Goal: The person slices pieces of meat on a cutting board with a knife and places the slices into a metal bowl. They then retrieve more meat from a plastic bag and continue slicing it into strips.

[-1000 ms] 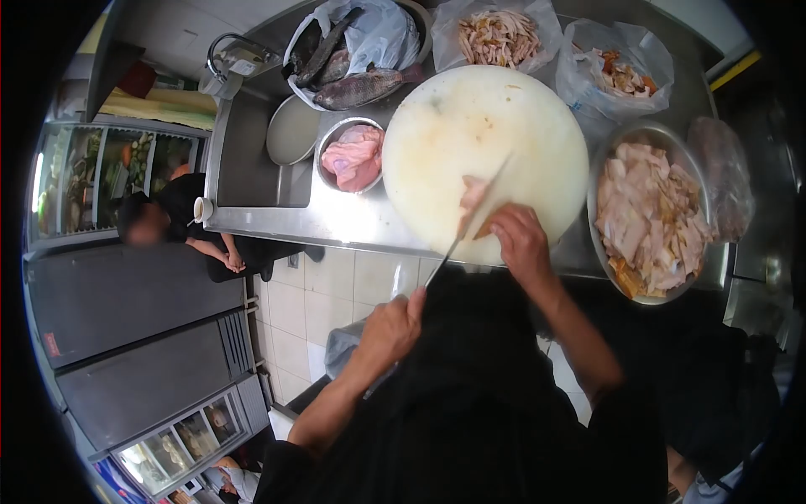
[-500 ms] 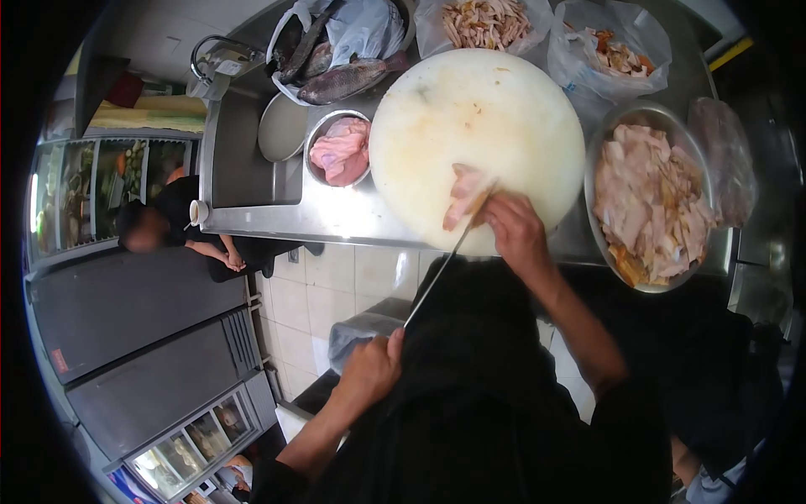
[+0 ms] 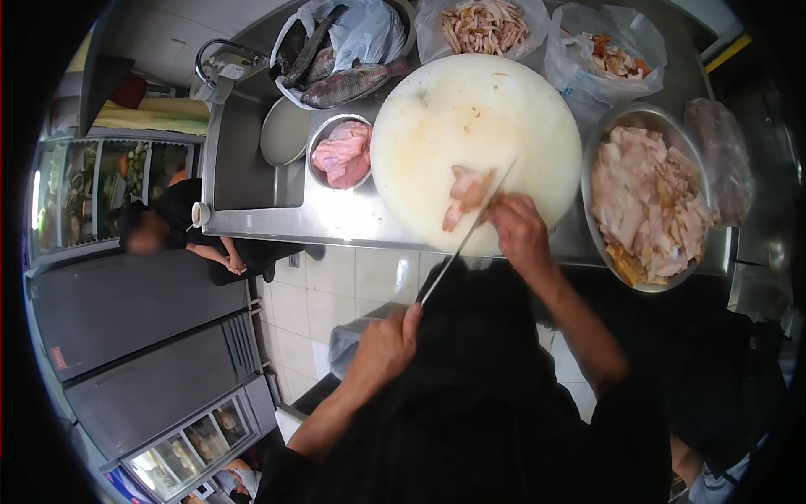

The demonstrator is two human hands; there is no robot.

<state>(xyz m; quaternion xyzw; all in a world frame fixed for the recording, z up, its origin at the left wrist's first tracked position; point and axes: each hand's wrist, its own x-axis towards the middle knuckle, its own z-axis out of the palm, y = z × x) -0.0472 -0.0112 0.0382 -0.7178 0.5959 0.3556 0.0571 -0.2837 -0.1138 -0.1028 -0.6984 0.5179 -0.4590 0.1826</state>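
A large round white cutting board lies on the steel counter. Near its lower edge are pieces of pale and brown meat. My left hand is closed round the handle of a long thin knife, whose blade slants up and right over the board, along the right side of the meat. My right hand is beside the blade, fingers bent together at the meat's right end; its fingertips are partly hidden. An oval steel tray piled with cut meat stands to the right.
A bowl of raw pink meat, a bag with whole fish and a sink are at the left. Behind the board are bags of meat strips and scraps. A person in black is at the far left.
The knife and my left hand have moved up and to the right, with the blade tip farther over the board. My right hand has shifted slightly.
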